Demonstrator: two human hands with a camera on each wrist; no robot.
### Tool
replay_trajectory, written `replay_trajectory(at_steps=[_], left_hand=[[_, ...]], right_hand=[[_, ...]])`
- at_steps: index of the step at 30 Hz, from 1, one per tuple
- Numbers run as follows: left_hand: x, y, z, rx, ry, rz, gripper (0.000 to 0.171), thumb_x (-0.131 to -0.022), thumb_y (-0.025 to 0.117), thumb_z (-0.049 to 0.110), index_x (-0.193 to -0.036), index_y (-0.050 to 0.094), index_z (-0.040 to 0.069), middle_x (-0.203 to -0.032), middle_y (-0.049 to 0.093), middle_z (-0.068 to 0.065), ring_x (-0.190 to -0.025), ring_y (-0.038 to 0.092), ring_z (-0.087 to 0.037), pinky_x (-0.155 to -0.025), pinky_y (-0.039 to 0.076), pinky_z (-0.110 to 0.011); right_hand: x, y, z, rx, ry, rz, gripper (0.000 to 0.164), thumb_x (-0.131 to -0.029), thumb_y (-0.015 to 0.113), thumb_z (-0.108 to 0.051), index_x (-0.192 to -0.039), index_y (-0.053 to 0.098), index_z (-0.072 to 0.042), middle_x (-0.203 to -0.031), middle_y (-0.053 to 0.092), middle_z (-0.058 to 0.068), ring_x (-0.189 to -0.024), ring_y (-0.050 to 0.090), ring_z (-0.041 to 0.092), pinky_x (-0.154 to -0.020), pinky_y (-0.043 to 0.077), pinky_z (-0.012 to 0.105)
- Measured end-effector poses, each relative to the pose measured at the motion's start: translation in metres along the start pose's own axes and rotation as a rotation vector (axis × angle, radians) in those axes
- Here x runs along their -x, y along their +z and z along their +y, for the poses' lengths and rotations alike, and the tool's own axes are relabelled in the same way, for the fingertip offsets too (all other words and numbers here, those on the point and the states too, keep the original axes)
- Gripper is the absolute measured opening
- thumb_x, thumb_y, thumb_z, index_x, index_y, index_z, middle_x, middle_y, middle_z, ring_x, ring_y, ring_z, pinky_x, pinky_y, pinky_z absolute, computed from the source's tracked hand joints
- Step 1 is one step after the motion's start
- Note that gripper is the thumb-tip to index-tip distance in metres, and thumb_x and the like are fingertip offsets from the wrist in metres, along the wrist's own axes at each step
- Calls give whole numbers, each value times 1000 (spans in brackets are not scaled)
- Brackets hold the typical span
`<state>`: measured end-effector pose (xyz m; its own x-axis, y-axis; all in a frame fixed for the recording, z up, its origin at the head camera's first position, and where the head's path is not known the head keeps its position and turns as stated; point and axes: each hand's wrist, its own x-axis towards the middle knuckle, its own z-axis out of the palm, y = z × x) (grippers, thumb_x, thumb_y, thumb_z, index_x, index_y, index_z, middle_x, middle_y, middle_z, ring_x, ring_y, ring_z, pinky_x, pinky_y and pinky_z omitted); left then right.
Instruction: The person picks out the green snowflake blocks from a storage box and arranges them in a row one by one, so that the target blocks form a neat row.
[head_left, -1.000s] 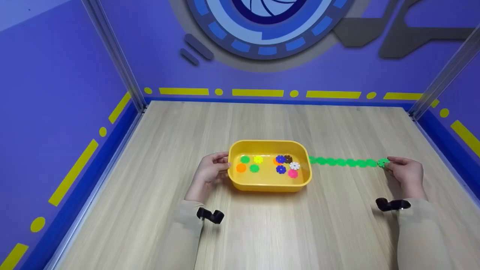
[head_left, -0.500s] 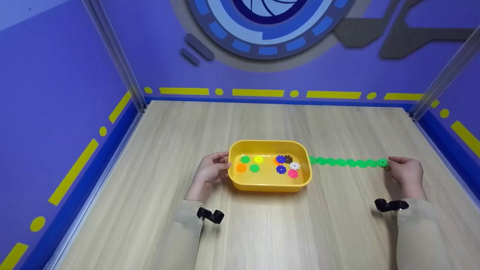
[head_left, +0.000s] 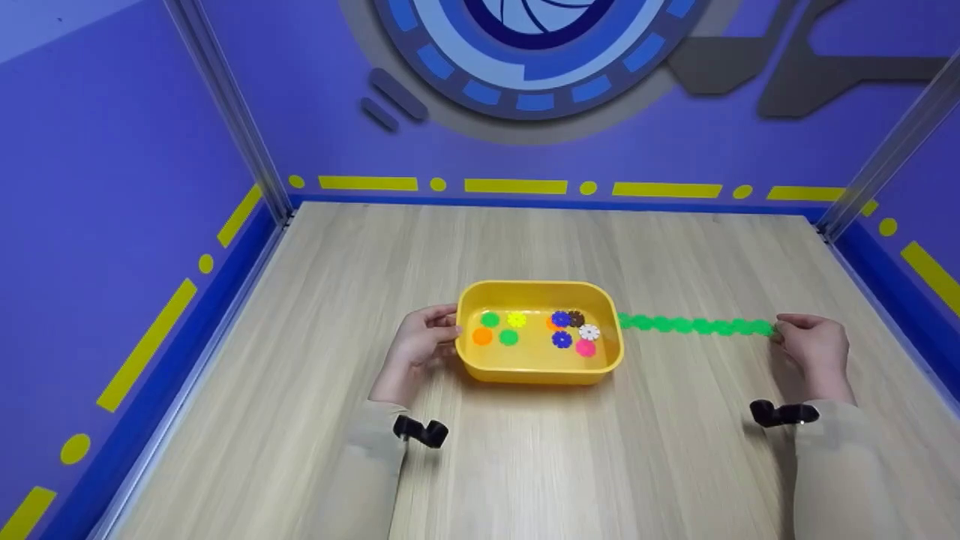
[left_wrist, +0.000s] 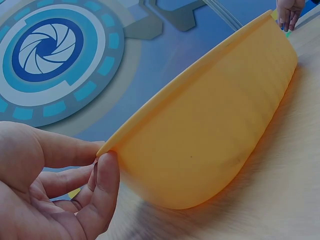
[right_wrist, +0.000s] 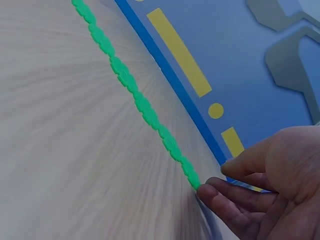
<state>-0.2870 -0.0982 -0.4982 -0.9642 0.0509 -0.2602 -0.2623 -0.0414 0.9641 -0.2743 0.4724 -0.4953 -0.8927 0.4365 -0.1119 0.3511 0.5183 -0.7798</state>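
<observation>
My left hand (head_left: 424,337) pinches the left rim of a yellow plastic tub (head_left: 540,375), thumb outside the wall in the left wrist view. Inside the tub lie several loose flower-shaped plastic discs, among them a white disc (head_left: 589,331), a pink disc (head_left: 586,348) and an orange disc (head_left: 482,337). From the tub's right side a straight chain of interlocked green discs (head_left: 701,325) stretches along the table. At its right end, the fingertips of my right hand (head_left: 814,349) pinch the last disc, which they partly hide; the same chain (right_wrist: 145,107) runs away to the upper left in the right wrist view.
The wood-grain table (head_left: 525,465) is bounded by a blue-purple back wall (head_left: 540,157) and side walls. Metal posts (head_left: 240,112) stand at the back corners. A black camera mount (head_left: 784,412) sits on each wrist.
My right hand has shifted very slightly right at the chain's end. The last green disc, tilted and plainly visible before, now lies in line with the others. The left hand and tub stay still.
</observation>
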Motion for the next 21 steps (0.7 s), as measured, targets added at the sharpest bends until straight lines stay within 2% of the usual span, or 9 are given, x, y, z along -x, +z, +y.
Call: replay_trajectory(at_steps=[4, 11, 21], left_hand=[[0, 0, 0, 4, 7, -4, 46, -92, 67, -7, -137, 61, -3, -100, 63, -6, -71, 62, -11, -62, 56, -24], [-1, -1, -1, 4, 2, -9, 47, -92, 67, -6, -138, 60, -3, -105, 64, -9, -73, 63, -12, -64, 56, -24], [-1, -1, 0, 18, 0, -8, 47, -91, 67, -8, -137, 61, -3, -101, 63, -6, -73, 63, -12, -66, 57, -27]], right_hand=[[3, 2, -3, -6, -6, -8, 49, -103, 53, -24, -140, 56, 8, -70, 59, -26, -66, 60, -9, -61, 54, 14], [8, 8, -11, -26, -24, -38, 49, -105, 53, -24, -142, 55, 6, -94, 61, -13, -74, 62, -10, -70, 56, 12], [13, 18, -31, -22, -136, -50, 47, -104, 57, -26, -139, 59, 6, -80, 56, -32, -72, 61, -16, -66, 52, 10]])
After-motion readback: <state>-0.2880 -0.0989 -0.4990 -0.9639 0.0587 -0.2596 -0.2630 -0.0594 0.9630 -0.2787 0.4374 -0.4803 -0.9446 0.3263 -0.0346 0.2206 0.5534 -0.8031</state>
